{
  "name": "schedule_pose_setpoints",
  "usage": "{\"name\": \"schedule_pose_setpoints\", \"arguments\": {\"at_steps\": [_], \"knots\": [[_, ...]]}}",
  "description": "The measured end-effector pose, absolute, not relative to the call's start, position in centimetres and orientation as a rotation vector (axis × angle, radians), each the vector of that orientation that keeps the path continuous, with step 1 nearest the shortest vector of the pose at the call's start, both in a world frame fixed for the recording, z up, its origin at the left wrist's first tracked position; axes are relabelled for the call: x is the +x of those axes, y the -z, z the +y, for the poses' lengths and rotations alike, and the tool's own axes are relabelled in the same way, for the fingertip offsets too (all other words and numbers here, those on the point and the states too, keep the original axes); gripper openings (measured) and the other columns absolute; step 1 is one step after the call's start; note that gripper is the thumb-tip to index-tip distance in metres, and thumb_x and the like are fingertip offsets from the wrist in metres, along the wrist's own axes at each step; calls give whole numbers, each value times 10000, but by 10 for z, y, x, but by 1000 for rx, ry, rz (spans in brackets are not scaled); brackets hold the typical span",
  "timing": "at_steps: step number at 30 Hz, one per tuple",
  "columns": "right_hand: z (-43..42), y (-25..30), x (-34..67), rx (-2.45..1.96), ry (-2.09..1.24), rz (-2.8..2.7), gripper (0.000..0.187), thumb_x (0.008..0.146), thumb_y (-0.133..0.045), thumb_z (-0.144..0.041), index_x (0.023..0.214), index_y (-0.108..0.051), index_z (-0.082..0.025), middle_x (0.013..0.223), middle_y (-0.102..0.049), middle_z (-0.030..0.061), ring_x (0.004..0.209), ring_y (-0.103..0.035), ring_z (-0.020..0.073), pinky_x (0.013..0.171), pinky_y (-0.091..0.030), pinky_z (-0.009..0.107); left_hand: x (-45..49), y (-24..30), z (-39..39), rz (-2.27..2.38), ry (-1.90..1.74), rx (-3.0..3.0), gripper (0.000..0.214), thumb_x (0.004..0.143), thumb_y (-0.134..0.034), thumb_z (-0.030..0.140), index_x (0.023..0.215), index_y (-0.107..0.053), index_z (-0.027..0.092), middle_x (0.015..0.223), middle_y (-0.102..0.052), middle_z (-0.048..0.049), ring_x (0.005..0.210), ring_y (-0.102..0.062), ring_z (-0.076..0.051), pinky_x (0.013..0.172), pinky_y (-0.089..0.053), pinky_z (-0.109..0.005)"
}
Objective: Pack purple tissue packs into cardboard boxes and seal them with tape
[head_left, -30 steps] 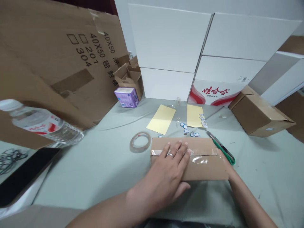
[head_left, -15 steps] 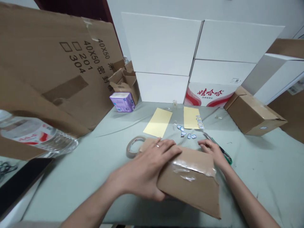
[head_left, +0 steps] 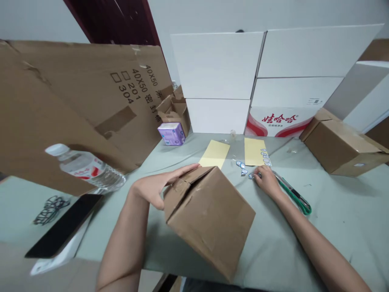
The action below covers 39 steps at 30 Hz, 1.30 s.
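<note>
A brown cardboard box is tilted up off the table, its seamed, taped end toward the left. My left hand grips that end, thumb below and fingers over the far side, partly hidden by the box. Beyond the box, my right hand pinches at a small white label with a blue edge, mostly covered by its fingertips. Other small labels lie just left of those fingers. A yellow sheet bearing a column of labels lies behind the hand. The green utility knife rests beside my right wrist.
Another yellow sheet lies behind the held box. At left are a water bottle, a black phone-like slab and a coiled cable. A purple tissue pack and a closed carton stand farther back.
The box has been turned and tilted, hiding the tape roll. My left hand has shifted to its left end. My right hand has reached forward to the loose labels. The view has swung left.
</note>
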State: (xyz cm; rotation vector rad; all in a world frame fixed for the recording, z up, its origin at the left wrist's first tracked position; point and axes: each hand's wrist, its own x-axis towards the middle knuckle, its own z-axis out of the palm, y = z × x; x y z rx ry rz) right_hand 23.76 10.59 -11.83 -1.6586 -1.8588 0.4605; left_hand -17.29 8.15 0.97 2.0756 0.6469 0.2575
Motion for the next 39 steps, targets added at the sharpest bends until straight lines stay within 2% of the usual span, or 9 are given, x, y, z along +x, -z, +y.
{"name": "schedule_pose_setpoints", "arguments": {"at_steps": [4, 10, 14, 18, 22, 26, 29, 36, 39], "knots": [[73, 67, 232, -1513, -558, -1779, 399, 955, -517, -508, 751, -630, -183, 894, -722, 103, 847, -696, 238, 747, -581, 390, -174, -2, 84, 793, -396, 1956, 1158, 611, -796, 659, 1552, -321, 179, 1618, -325, -147, 1466, -323, -427, 1179, -294, -557], [-13, -35, 177, -1018, -491, -1762, 229, 898, -627, -405, 695, -654, -304, 1269, -648, 55, 1202, -599, 337, 921, -545, 498, -161, -18, 92, 810, -353, 1850, 1152, 271, -947, 567, 1326, -630, 228, 1568, -420, -102, 1464, -331, -438, 1206, -291, -499], [-26, -58, 136, -809, -252, -1982, 141, 892, -606, -250, 766, -627, -310, 1374, -576, 44, 1275, -534, 346, 1005, -495, 588, -157, -22, 95, 773, -376, 1868, 1108, 382, -846, 709, 1343, -609, 211, 1564, -444, -60, 1454, -353, -416, 1133, -357, -498], [-14, -51, 117, -747, -168, -2125, 136, 905, -583, -203, 786, -569, -268, 1369, -563, 88, 1365, -447, 344, 1031, -489, 586, -159, -17, 100, 683, -332, 1897, 1138, 283, -930, 580, 1327, -628, 242, 1535, -485, -69, 1453, -364, -402, 1152, -349, -482], [-14, -38, 111, -818, -86, -2070, 37, 913, -590, -222, 911, -578, -257, 1369, -538, 133, 1334, -472, 357, 1042, -462, 614, -161, -15, 102, 619, -336, 1911, 1202, 406, -896, 620, 1458, -495, 198, 1579, -416, -91, 1477, -329, -374, 1189, -292, -484], [-19, -27, 108, -958, -165, -1992, 561, 903, -619, -377, 1418, -425, -267, 1462, -458, 164, 1359, -455, 388, 1077, -433, 628, -159, -16, 104, 644, -351, 1892, 1170, 283, -948, 573, 1357, -616, 250, 1539, -472, -88, 1449, -376, -406, 1181, -336, -506], [-14, -21, 109, -989, -327, -2046, 842, 886, -623, -498, 1576, -190, -282, 1532, -401, 159, 1406, -419, 394, 1096, -438, 612, -157, -16, 107, 691, -358, 1850, 1143, 205, -960, 554, 1280, -679, 284, 1519, -496, -75, 1442, -381, -424, 1187, -337, -535], [-1, -10, 119, -1030, -692, -2016, 633, 1003, -438, -471, 1577, -217, -321, 1541, -461, 106, 1390, -490, 290, 1062, -510, 496, -158, -15, 103, 710, -350, 1825, 1144, 243, -959, 553, 1310, -654, 275, 1526, -492, -76, 1417, -421, -431, 1154, -391, -537], [-13, -9, 127, -1045, -505, -2013, 872, 917, -558, -563, 1609, -88, -317, 1572, -408, 130, 1403, -459, 360, 1070, -475, 583, -155, -17, 102, 663, -330, 1894, 1222, 304, -946, 565, 1412, -555, 226, 1571, -427, -110, 1430, -403, -422, 1172, -366, -503]]}}
